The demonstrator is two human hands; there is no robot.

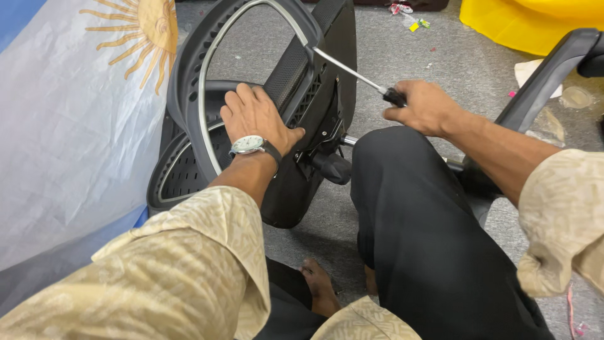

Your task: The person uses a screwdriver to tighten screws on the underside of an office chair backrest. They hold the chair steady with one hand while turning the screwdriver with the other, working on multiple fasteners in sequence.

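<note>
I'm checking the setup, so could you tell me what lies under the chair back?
Grey carpet shows through the chair back frame, with white cloth beside it. The floor directly beneath is covered.

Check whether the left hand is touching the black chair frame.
Touching. The head view shows the left hand pressed flat on the black chair frame, fingers draped over its edge, while the right hand holds a screwdriver.
</note>
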